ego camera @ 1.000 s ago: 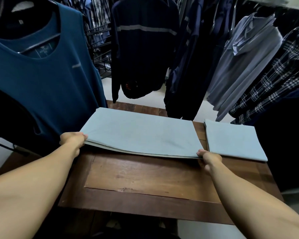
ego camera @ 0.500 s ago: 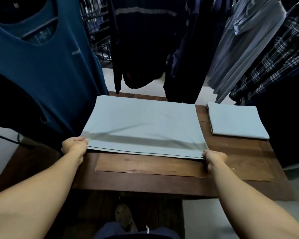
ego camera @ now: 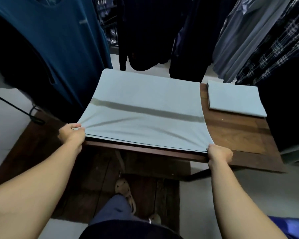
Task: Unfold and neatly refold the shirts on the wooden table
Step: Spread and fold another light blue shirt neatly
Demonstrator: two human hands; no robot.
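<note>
Left grip (ego camera: 72, 133) and right grip (ego camera: 218, 153) pinch the near corners of the pale shirt (ego camera: 145, 109) lying on the desk (ego camera: 231, 135) | folded shirt (ego camera: 235, 99) beside it, right | apply equal tension, corners level, for a straight crease.

One brown wooden table (ego camera: 231, 133) carries two pale blue cloth shirts: one wide half-folded shirt (ego camera: 145, 109) and one small square-folded shirt (ego camera: 235, 99). Two bare hands show: left hand (ego camera: 72, 134) and right hand (ego camera: 218, 154).

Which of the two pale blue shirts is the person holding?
The larger shirt, its near corners gripped by the left hand and right hand; the small folded shirt lies untouched to its right.
</note>
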